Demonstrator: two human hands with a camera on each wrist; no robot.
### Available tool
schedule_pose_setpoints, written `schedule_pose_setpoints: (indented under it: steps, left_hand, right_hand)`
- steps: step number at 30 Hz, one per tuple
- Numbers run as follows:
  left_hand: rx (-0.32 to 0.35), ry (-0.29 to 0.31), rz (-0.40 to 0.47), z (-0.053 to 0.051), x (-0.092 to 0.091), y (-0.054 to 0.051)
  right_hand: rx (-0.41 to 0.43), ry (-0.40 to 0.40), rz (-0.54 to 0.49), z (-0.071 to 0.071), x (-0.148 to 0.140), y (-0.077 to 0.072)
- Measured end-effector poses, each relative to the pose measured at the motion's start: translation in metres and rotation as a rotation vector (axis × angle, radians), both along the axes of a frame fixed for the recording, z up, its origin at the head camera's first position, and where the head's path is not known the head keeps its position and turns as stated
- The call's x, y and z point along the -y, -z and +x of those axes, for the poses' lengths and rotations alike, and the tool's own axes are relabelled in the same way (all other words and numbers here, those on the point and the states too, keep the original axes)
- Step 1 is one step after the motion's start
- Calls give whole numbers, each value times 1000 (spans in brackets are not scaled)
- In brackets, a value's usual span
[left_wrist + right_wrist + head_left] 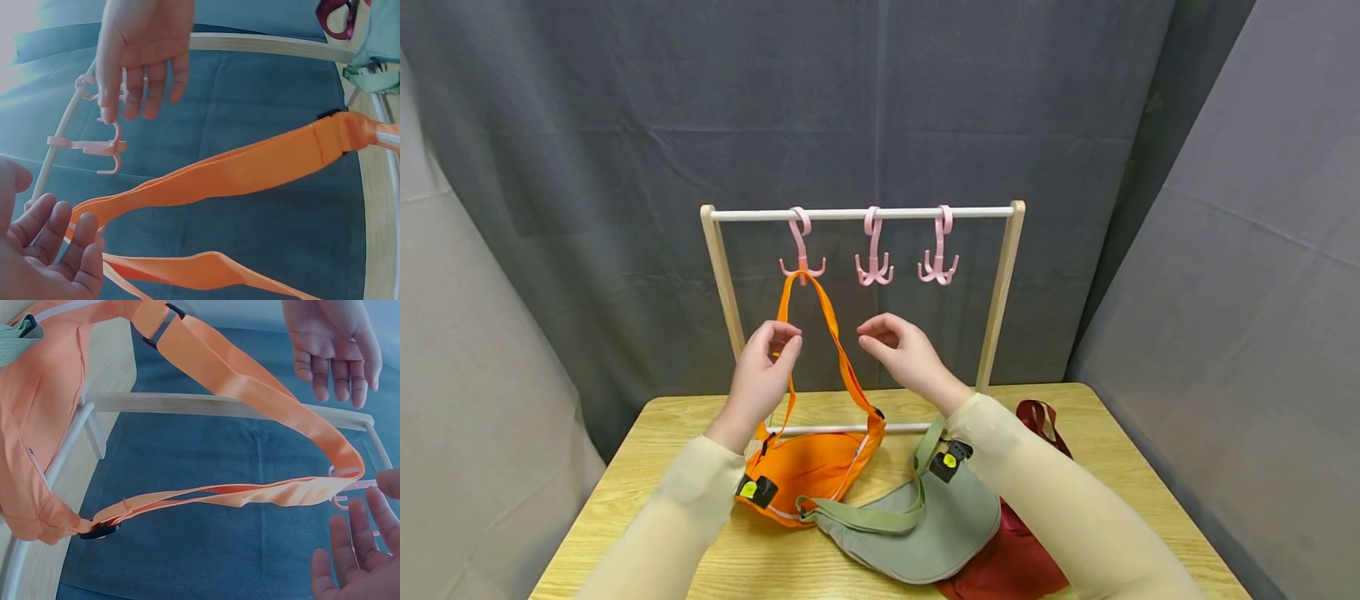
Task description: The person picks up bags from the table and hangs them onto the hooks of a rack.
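An orange bag point(820, 462) hangs by its long strap point(842, 358) from the left pink hook hanger point(800, 242). My left hand point(763, 367) is beside the strap's left side, its fingers loosely bent and holding nothing. To the right of the strap, my right hand point(906, 350) is raised with relaxed fingers, also with nothing in it. Both wrist views show the strap looped at the hook, apart from the right hand point(362, 550). Whether the left hand point(56, 250) grazes the strap is hard to tell. The bag's lower part reaches the table; its full support is unclear.
A wooden rack with a white rail point(745, 216) stands on the table point(617, 533). Two more pink hangers point(874, 250) hang on it. A grey-green bag point(940, 533) lies in front, overlapping a dark red bag point(1011, 558). Grey cloth surrounds the table.
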State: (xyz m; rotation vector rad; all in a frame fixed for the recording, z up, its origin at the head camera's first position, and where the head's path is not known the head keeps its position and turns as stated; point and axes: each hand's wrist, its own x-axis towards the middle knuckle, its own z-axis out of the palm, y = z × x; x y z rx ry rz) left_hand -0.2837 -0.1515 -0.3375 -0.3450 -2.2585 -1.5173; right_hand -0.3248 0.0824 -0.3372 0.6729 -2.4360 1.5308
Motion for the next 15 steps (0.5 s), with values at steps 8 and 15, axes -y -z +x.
schedule_pose_setpoints:
  steps: [8, 15]
  left_hand:
    - [-13, 10, -55, 4, 2, 9]
    - [-31, 22, -68, 10, -1, 14]
  right_hand:
    - [-33, 13, -47, 10, -6, 4]
    - [-49, 31, -59, 17, -11, 8]
